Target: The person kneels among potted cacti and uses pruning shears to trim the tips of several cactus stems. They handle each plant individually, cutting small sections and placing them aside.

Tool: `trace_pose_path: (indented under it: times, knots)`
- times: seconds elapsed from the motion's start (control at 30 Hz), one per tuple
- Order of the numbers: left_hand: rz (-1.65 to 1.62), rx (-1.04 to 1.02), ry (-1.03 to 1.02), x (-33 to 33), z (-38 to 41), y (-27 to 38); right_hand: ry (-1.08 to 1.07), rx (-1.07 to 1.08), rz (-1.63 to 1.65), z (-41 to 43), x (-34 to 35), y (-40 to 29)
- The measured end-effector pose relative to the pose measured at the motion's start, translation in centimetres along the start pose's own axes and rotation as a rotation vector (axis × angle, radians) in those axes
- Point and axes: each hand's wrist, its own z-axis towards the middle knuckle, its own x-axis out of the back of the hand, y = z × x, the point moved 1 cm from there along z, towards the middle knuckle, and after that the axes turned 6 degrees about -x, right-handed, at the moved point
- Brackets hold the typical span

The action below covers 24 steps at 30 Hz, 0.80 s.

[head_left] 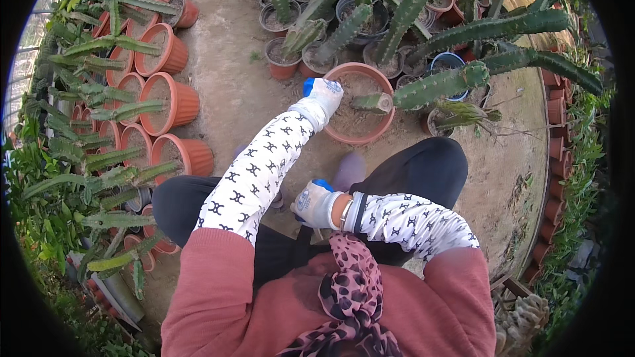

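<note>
My left hand (pixel 325 95), in a white work glove with blue coating, is at the left rim of a round terracotta-coloured pot (pixel 333 135). Its fingers are curled under and hidden, so whether they grip the rim is unclear. Dry soil (pixel 352 120) fills the pot, and a short cactus stump (pixel 369 103) with a pale cut end leans right in it. My right hand (pixel 313 206), gloved alike, hangs curled between my knees, lower in the view than the pot. Its fingertips face away, and I cannot tell if it holds anything.
Potted cacti (pixel 347 34) crowd the ground beyond the pot. A thick cactus stem (pixel 436 87) reaches close to its right rim. More terracotta-coloured pots (pixel 186 104) with leaning cacti line the left. A dry, shrivelled cactus piece (pixel 461 114) lies at right, near a curved row of small pots (pixel 556 148).
</note>
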Motion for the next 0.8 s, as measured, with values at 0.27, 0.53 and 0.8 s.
trace_pose_path:
  times: [0.27, 0.53, 0.8]
  knots:
    - [-0.011, -0.049, -0.03, 3.3, -0.8, -1.4, 0.019, 0.027, 0.018, -0.2, 0.6, 0.4]
    - [-0.025, 0.027, 0.074, 0.9, 2.2, 0.5, 0.023, -0.009, -0.028, 0.3, 0.1, 1.8]
    - [0.095, 0.011, -0.251, 3.7, -1.4, 0.4, 0.005, -0.016, -0.008, -0.2, 1.0, 1.6]
